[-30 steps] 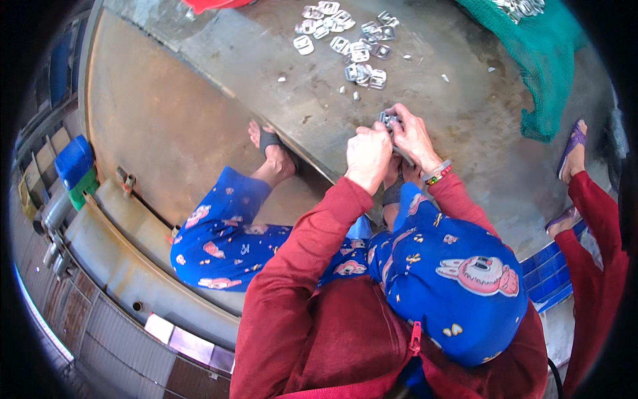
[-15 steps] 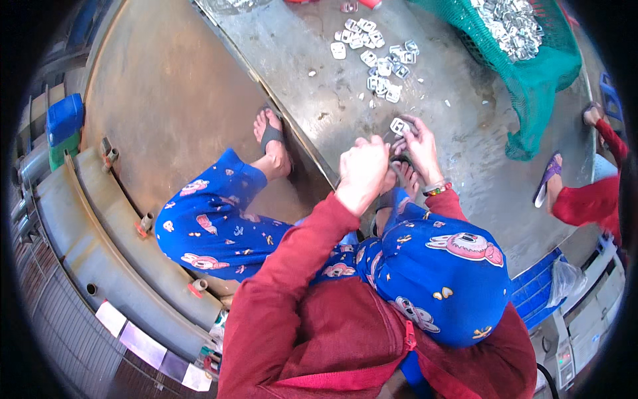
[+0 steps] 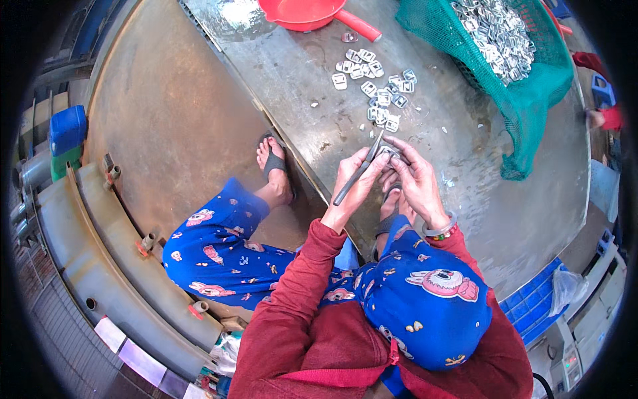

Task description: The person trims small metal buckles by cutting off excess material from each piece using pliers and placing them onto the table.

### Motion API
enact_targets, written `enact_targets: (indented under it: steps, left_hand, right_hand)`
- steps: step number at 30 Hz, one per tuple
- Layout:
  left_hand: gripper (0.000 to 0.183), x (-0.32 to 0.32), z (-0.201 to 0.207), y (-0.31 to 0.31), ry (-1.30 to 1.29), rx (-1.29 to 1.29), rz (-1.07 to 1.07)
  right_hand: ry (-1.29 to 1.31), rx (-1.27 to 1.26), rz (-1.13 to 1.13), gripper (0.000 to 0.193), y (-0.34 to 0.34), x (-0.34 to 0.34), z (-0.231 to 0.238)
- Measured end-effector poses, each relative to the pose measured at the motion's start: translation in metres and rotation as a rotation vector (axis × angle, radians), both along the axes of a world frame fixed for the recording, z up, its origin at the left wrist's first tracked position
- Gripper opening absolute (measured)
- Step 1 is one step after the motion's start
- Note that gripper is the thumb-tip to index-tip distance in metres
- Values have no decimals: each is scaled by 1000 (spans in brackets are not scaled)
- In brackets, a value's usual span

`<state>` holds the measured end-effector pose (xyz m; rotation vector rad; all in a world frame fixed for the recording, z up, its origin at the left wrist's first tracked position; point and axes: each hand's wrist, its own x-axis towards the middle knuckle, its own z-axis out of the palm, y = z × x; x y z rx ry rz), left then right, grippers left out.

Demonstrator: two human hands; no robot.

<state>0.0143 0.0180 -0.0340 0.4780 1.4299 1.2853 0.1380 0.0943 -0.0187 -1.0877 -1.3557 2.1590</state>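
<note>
My left hand (image 3: 352, 183) is closed round a slim dark pointed metal tool (image 3: 359, 171), its tip slanting up toward the far side. Fingers of my right hand (image 3: 420, 183) pinch a small silvery metal piece (image 3: 392, 152), partly hidden by the fingertips. Both hands meet over the grey metal surface, the tool's tip beside the piece. Just beyond them lie several loose metal pieces (image 3: 383, 98) of the same rounded, slotted kind, some overlapping.
A green mesh net (image 3: 525, 106) drapes over a basket with many metal pieces (image 3: 498, 40) at far right. A red long-handled scoop (image 3: 302, 16) lies at the back. My sandalled foot (image 3: 274, 163) rests left of the surface's edge. Another person's hand (image 3: 593, 118) shows at right.
My left hand has turned, so the dark tool now shows plainly. My right hand has drawn the metal piece closer to it. The view has shifted, bringing the red scoop into sight.
</note>
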Motion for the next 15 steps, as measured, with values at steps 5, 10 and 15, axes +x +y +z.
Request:
enact_targets:
  steps: [5, 10, 15]
  left_hand:
    - [25, 0, 15, 0, 25, -42, -59]
    - [22, 26, 10, 2, 62, 14, 218]
    - [21, 40, 16, 14, 158, 4, 279]
  right_hand:
    - [-34, 120, -68, 28, -5, -2, 10]
    - [-94, 488, -30, 25, -9, -2, 7]
    - [-122, 782, -120, 25, -4, -3, 0]
